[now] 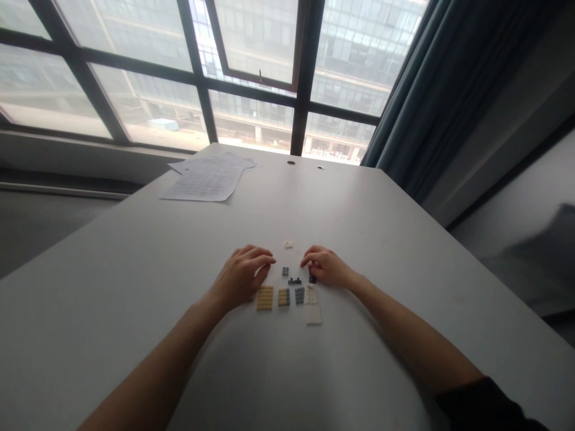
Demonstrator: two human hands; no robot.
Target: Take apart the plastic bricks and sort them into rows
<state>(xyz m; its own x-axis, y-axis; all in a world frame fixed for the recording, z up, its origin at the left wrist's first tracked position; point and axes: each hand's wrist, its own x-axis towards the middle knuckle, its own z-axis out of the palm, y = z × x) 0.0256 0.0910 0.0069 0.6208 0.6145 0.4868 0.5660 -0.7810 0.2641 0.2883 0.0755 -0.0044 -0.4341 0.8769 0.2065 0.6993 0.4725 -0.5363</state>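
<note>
Several small toy building bricks lie between my hands on a white table. My left hand [247,267] rests beside a tan studded plate [265,298], its fingers loosely apart and holding nothing. On the other side, my right hand [327,265] has bent, parted fingers over a dark brick [312,279], which they partly hide; nothing shows in its grasp. A tan and grey brick group [284,297], a blue-grey plate [299,296] and a white studded piece [311,294] form a near row. Farther in lie a grey brick [285,271], a dark low piece [294,281] and a small white piece [288,244].
A flat pale piece [314,315] lies closest to me. Printed papers [209,179] overlap at the table's far left. Near the back edge are a round dark spot [291,162] and a small dark item [320,168]. Windows and a blue curtain [431,90] stand beyond the table [381,221].
</note>
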